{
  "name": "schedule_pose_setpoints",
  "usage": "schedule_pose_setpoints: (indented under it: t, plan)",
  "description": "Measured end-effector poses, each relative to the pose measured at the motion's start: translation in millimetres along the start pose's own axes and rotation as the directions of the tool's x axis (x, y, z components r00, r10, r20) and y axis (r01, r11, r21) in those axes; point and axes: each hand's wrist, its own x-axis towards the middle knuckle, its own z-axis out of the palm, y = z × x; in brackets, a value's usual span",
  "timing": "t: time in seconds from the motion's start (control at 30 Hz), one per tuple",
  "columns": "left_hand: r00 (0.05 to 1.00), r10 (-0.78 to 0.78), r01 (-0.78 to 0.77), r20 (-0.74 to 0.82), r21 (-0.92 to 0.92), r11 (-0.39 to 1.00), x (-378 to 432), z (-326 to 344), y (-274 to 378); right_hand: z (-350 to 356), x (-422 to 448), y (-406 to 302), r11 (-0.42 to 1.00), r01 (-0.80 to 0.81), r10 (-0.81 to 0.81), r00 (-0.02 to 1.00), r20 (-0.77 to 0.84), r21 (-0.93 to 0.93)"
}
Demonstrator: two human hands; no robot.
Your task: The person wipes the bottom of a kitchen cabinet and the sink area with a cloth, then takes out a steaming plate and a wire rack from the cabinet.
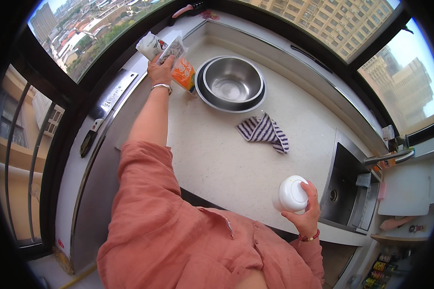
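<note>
My left hand (161, 70) reaches to the counter's far left corner, its fingers around a clear plastic packet (173, 52) with small greyish contents. A white printed bag (150, 45) lies against the same hand; whether it is gripped too I cannot tell. Just right of the hand is an orange printed packet (183, 75). My right hand (305, 207) holds a white upturned bowl or similar round vessel (293, 193), base up, over the near edge of the counter. Nested stainless steel bowls (233, 79) rest beyond a crumpled purple-and-white striped cloth (263, 133).
A steel sink (341, 188) with a faucet (388, 158) lies to the right, beside a white cutting board (404, 191). On the left ledge are a cleaver (112, 93) and a dark-bladed knife (90, 139). Raised ledges and windows border the counter (209, 159).
</note>
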Motion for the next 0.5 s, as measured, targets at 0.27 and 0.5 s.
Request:
schedule_pose_setpoints:
  t: [0.27,0.5]
  plan:
    - [0.974,-0.117,0.056,0.195,0.293,0.954,14.5,-7.4,12.3,62.6,91.5,10.4,0.986,0.131,-0.135,0.991,0.027,0.1]
    - [0.942,-0.208,0.138,0.265,0.26,0.956,2.8,-23.0,34.2,150.1,129.7,13.8,0.975,0.22,-0.212,0.963,0.167,-0.027]
